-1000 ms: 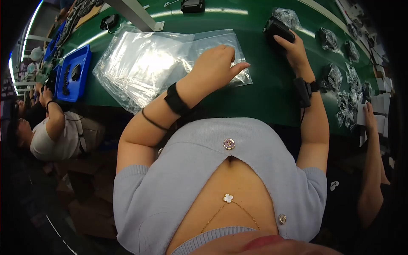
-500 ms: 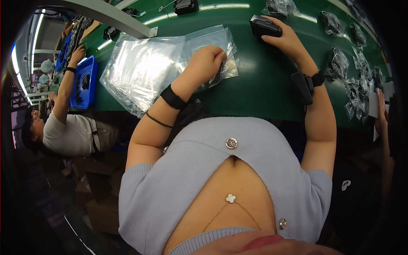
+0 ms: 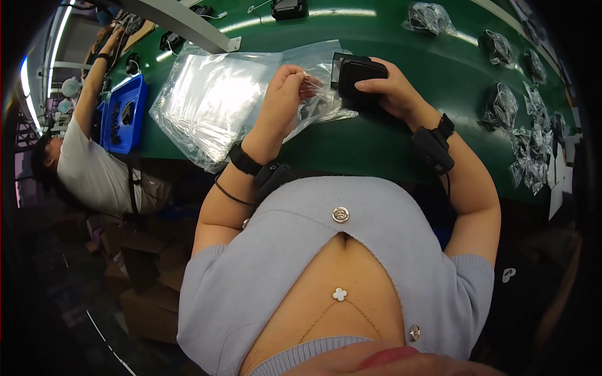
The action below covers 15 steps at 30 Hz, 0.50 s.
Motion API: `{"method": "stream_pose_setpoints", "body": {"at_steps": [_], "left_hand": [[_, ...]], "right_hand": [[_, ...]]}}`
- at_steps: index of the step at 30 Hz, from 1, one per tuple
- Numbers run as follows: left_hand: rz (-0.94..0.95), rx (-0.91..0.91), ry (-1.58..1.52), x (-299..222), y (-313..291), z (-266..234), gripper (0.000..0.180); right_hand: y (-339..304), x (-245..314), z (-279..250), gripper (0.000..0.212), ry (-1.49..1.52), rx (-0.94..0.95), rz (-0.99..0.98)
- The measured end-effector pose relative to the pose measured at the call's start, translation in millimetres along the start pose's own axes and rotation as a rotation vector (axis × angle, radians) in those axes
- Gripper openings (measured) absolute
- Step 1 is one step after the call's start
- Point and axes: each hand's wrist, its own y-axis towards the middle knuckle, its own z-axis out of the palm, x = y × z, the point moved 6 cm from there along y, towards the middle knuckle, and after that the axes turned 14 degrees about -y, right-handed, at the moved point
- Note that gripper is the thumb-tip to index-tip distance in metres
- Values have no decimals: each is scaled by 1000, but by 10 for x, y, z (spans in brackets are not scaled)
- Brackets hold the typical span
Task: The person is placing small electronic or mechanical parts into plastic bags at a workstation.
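Right of the bag stack (image 3: 213, 88), my left fingers (image 3: 290, 71) pinch a clear bag (image 3: 321, 100); my right fingers (image 3: 371, 85) grip a black device (image 3: 359, 70).

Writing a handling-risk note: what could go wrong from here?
The black device, gripped by the right hand alone, could slip. Its edge might snag the clear bag at the left hand's fingers. The left forearm, beside the pile of clear bags, could push it askew.
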Motion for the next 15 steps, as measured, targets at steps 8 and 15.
{"method": "stream_pose_setpoints", "body": {"at_steps": [8, 15], "left_hand": [[487, 164, 499, -358, -182, 421, 5], [990, 322, 1000, -484, -461, 808, 15]], "right_hand": [[-172, 348, 419, 68, -1041, -147, -474], [-134, 365, 322, 76, -625, -178, -329]]}}
